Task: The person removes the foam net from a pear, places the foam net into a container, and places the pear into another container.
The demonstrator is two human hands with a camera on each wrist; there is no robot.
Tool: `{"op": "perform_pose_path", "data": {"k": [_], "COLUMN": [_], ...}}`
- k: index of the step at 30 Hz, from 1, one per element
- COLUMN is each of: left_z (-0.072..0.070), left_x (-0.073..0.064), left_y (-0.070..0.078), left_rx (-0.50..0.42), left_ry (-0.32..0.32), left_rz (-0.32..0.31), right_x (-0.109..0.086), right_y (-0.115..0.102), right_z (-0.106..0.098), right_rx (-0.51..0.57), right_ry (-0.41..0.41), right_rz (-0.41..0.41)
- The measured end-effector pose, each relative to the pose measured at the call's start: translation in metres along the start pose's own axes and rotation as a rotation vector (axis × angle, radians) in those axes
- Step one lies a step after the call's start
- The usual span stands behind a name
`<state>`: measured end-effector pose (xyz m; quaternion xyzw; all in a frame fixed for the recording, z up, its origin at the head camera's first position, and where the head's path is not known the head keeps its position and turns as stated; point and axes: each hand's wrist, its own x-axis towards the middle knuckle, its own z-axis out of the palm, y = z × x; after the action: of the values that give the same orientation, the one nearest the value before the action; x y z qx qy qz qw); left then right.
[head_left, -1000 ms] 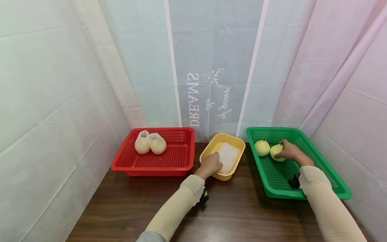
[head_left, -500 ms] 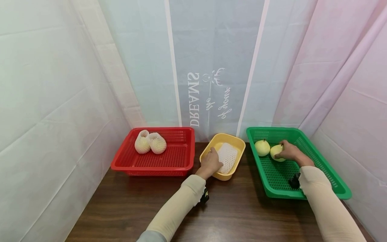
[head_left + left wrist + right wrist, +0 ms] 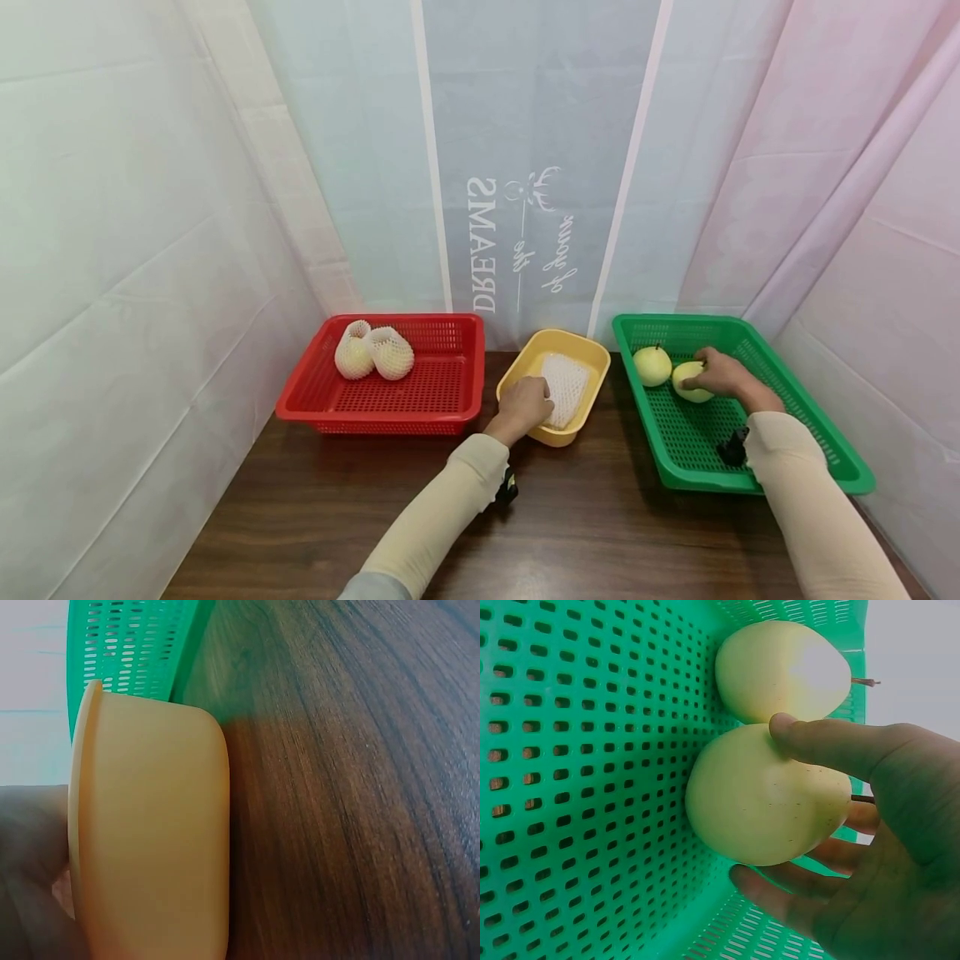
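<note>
In the head view, my left hand (image 3: pixel 525 408) reaches over the near left rim of a yellow basin (image 3: pixel 528 367). Its curled fingers pinch at the left edge of the white foam fruit nets (image 3: pixel 566 387) lying flat inside; the basin wall hides the fingertips in the left wrist view. My right hand (image 3: pixel 723 375) is inside the green basket (image 3: pixel 678 433). Its thumb lies on one side of a pale yellow pear (image 3: pixel 765 799) and the fingers curl round the other. Another pear (image 3: pixel 780 671) sits right beside the gripped one, its stem towards the open top.
A red basket (image 3: pixel 427 400) stands on the left, holding two pears in white foam nets (image 3: pixel 392 356). All three containers rest on a dark wooden table (image 3: pixel 585 525), with a printed curtain (image 3: pixel 525 125) hanging behind them.
The left hand's fingers were lifted and spread half a second ago; now they are bent down at the foam nets. The right hand stays at the same pear.
</note>
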<state>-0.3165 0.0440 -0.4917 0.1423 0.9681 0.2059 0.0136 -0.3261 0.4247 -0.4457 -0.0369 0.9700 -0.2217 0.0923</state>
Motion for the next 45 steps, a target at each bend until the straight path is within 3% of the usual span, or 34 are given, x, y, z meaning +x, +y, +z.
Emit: {"op": "perform_pose_path", "data": {"k": [8,17,20,22,27,29,36,45], "left_z": [0.002,-0.005,-0.004,0.004,-0.004,-0.017,-0.028,-0.042], "left_x": [-0.001,-0.005,-0.003,0.003,-0.002,-0.009,-0.014,-0.025], "left_y": [-0.004,-0.007,-0.009,-0.013,-0.01,-0.004,0.0,-0.001], "left_rx": [-0.035,-0.141,-0.143,-0.123,-0.134,-0.153,-0.13,-0.167], "left_ry": [0.003,0.036,0.076,0.119,0.14,0.118,0.108,0.116], "left_rz": [0.057,0.113,0.143,0.165,0.183,0.173,0.136,0.137], "right_x": [-0.003,-0.007,-0.01,-0.012,-0.016,-0.018,-0.023,-0.033], "right_y": [-0.001,-0.012,-0.019,-0.023,-0.037,-0.043,-0.064,-0.087], "right_z": [-0.003,-0.015,-0.018,-0.02,-0.022,-0.022,-0.021,-0.018], "right_rx": [-0.014,-0.044,-0.046,-0.048,-0.058,-0.065,-0.045,0.015], "right_ry": [0.007,0.064,0.088,0.104,0.132,0.14,0.154,0.184], "right_rz": [-0.016,-0.059,-0.07,-0.082,-0.106,-0.115,-0.114,-0.125]}}
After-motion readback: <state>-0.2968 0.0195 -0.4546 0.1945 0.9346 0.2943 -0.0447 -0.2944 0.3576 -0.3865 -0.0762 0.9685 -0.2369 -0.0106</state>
